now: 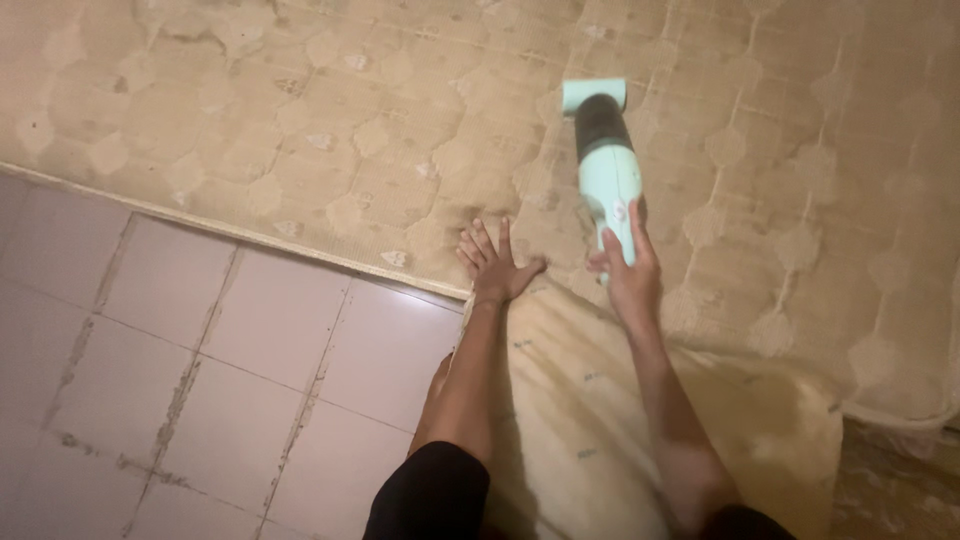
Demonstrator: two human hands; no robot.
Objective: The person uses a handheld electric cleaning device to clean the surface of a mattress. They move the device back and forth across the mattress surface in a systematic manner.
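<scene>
Ahead of our grip, the mint-green handheld vacuum [606, 165] lies nose-forward on the quilted beige mattress [330, 130], its wide suction head at the far end and its dark middle section just beyond our fingers. Our right hand [625, 275] is wrapped around the rear handle, closed on it. Beside that grip, our left hand [492, 262] lies flat with fingers spread, holding nothing, pressing the mattress near its edge.

To run this stroke well, we judge the head should stay flat against the quilting, moving slowly along the stitched channels where dust gathers, while the flat palm keeps the cover taut so it does not bunch under the nozzle.

Behind our grip, a lighter sheet [600, 420] drapes over our lap, and we cannot tell what lies beneath it. The underside of the vacuum's head is hidden, so contact is only a guess. Left of the spread palm, tiled floor [200, 350] begins. The mattress runs out of view on three sides.
</scene>
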